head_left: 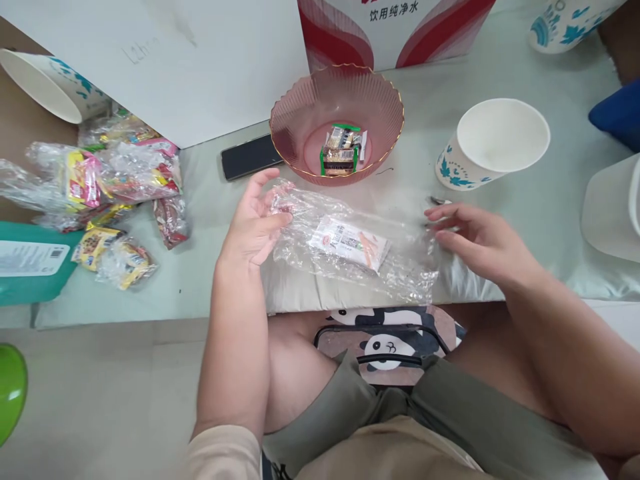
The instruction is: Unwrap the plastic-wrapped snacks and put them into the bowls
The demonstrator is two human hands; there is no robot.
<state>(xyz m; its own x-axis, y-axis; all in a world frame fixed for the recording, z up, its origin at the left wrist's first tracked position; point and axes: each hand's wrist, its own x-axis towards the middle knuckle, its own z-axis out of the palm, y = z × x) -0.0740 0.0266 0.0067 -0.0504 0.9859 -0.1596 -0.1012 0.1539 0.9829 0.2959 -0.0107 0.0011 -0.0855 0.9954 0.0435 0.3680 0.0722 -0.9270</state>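
Observation:
A clear plastic bag (295,257) lies at the table's front edge, with a white snack packet (350,244) inside it. My left hand (250,223) holds the bag's left end, the thumb over the film and the fingers partly behind it. At the bag's right end is my right hand (480,243), its thumb and fingers apart with nothing visible between them. Just beyond its fingertips lies a small dark metal object (440,200), mostly hidden. Behind the bag stands a pink ribbed bowl (295,113) holding a few small wrapped snacks (340,150).
A phone (250,157) lies partly behind the bowl. Bagged snacks (120,173) pile up at left beside a teal container (40,263). A paper cup (500,143) stands at right, near a white container (613,207). Large boxes (210,60) line the back.

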